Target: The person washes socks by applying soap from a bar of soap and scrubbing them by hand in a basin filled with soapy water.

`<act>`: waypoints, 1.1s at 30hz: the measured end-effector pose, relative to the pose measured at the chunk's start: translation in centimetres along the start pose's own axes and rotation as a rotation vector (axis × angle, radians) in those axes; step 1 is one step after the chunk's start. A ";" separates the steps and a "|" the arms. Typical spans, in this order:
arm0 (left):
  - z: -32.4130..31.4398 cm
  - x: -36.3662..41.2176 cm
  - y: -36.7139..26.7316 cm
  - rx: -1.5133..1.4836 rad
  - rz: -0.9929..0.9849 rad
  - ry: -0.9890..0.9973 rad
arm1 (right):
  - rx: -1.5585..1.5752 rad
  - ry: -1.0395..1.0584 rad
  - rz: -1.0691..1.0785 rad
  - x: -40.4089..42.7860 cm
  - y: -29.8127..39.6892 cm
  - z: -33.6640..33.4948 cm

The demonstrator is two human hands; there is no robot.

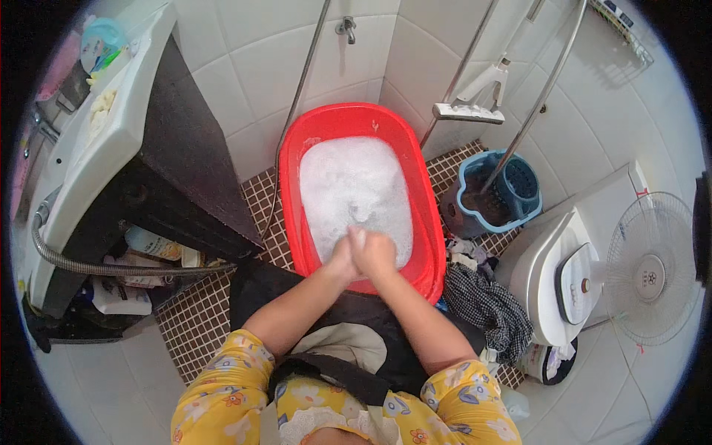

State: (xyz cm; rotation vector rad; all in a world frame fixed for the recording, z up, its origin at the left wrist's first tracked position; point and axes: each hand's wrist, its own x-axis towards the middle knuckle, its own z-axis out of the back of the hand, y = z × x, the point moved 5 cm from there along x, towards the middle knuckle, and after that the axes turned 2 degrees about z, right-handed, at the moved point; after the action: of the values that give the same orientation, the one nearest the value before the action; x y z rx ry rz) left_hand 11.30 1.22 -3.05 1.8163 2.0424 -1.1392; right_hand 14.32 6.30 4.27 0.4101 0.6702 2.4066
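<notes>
A red plastic tub (425, 222) stands on the floor before me, with white foam (353, 172) covering the water in it. Over the near part of the foam my left hand (341, 255) and my right hand (376, 253) are pressed together, with curled fingers. Something small and whitish shows between them; whether it is foam or wet cloth I cannot tell. The lower parts of both hands are bare of the water, above the tub's near side.
At right are a blue mop bucket (470, 214) with a pole in it, a sponge mop (468, 113), a heap of clothes (486, 306), a white toilet (548, 278) and a fan (649, 277). A washbasin (130, 125) with a grey hose (139, 270) stands at left; a tap (347, 29) is on the wall.
</notes>
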 end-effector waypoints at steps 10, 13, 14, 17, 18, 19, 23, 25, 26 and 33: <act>0.6 1.6 -0.1 0.042 0.031 0.001 | -0.128 0.018 -0.081 0.2 -1.1 -0.3; -0.5 0.7 -1.8 -0.062 -0.045 -0.035 | -0.123 0.055 -0.096 0.0 -0.1 1.0; -1.0 0.3 -1.5 -0.040 0.000 -0.007 | -0.125 0.057 -0.097 0.4 -0.8 0.9; -1.0 0.1 -0.7 0.052 0.018 0.101 | -0.184 -0.066 -0.233 2.5 -4.3 3.5; -0.8 0.0 -0.7 0.121 0.001 0.171 | -0.164 -0.148 -0.251 3.0 -4.8 4.6; -1.2 -0.3 -0.9 0.121 0.004 0.172 | -0.148 -0.230 -0.272 3.0 -5.5 5.6; -3.7 -1.6 -4.5 0.119 -0.292 0.270 | 0.185 -0.269 -0.260 3.2 -6.8 6.8; -4.3 -2.6 -5.9 0.107 -0.355 0.296 | 0.443 -0.293 -0.203 2.8 -5.6 7.1; -4.9 -3.2 -6.5 0.122 -0.401 0.348 | 0.440 -0.298 -0.209 2.6 -5.6 7.1; -3.0 -2.1 -7.8 0.254 -0.571 0.219 | 0.498 -0.094 0.346 0.7 0.6 6.6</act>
State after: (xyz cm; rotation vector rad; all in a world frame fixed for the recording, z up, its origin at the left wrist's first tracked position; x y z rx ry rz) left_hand 5.74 1.86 3.49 1.5502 2.7715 -1.4429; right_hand 16.36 8.73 10.10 0.9007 1.2462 2.4940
